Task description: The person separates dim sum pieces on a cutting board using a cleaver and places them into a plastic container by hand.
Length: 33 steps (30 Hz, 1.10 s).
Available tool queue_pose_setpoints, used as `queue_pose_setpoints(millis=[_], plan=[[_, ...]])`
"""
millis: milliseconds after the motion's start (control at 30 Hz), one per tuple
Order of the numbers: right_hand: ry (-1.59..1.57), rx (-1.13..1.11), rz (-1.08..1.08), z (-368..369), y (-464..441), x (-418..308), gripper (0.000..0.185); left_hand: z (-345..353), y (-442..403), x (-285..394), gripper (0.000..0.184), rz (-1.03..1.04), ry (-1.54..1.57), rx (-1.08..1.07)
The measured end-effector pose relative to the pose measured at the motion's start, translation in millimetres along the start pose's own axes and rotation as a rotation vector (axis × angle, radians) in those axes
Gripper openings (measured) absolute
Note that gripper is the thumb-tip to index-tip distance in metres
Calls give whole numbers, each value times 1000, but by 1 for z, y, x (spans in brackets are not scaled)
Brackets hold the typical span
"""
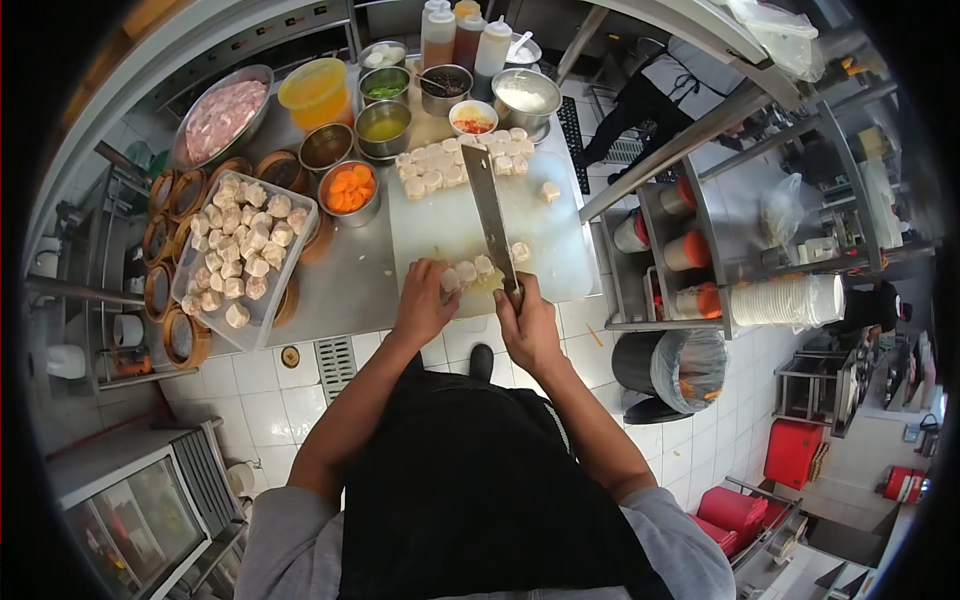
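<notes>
My right hand (528,325) is closed around the handle of a cleaver (487,205), whose long blade points away across the white cutting board (425,225). A short row of pale dumplings (466,272) lies near the board's front edge. Curled around the left end of that row are the fingers of my left hand (425,300). The blade stands just right of the row, and one dumpling (519,252) sits on its other side. Toward the back of the board is a packed block of dumplings (430,168), with a single dumpling (549,191) apart from it.
A clear tub of dumplings (240,240) stands at left over bamboo steamers (183,335). Behind are a bowl of carrot pieces (348,190), a bowl of raw meat (226,115), sauce pots (384,130) and squeeze bottles (492,47). Another person (665,95) stands beyond the rail.
</notes>
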State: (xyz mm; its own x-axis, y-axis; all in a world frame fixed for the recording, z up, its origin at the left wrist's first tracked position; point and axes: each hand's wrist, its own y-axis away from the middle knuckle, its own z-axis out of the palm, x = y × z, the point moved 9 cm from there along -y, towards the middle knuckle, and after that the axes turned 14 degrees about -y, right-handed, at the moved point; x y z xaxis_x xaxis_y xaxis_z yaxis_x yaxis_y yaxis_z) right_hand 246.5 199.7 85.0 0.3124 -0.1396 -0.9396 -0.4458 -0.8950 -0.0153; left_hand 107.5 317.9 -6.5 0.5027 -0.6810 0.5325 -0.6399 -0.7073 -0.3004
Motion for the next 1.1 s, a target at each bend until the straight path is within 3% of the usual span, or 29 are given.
queue_pose_setpoints(millis=[100, 167, 267, 633, 733, 833, 900, 1000, 1100], plan=[[-2, 8, 18, 6, 3, -4, 32, 2, 1, -3, 51, -5, 25, 0], [9, 15, -6, 20, 3, 31, 32, 5, 1, -5, 50, -52, 38, -32], [236, -145, 119, 49, -1, 118, 32, 8, 4, -5, 51, -58, 33, -11], [-17, -105, 0, 30, 2, -14, 30, -4, 20, -27, 52, -167, 115, -20], [11, -137, 38, 38, 4, -4, 30, 2, 21, -30, 50, -168, 125, -31], [235, -249, 143, 68, 4, 90, 31, 9, 21, -34, 50, -194, 135, -48], [181, -248, 127, 69, -1, 92, 31, 10, 19, -40, 51, -209, 147, -39], [71, -184, 127, 55, 0, 78, 33, 1, 18, -28, 65, -138, 40, 19], [5, -53, 83, 21, 3, 46, 33, -13, 2, 7, 87, 84, -173, 81]])
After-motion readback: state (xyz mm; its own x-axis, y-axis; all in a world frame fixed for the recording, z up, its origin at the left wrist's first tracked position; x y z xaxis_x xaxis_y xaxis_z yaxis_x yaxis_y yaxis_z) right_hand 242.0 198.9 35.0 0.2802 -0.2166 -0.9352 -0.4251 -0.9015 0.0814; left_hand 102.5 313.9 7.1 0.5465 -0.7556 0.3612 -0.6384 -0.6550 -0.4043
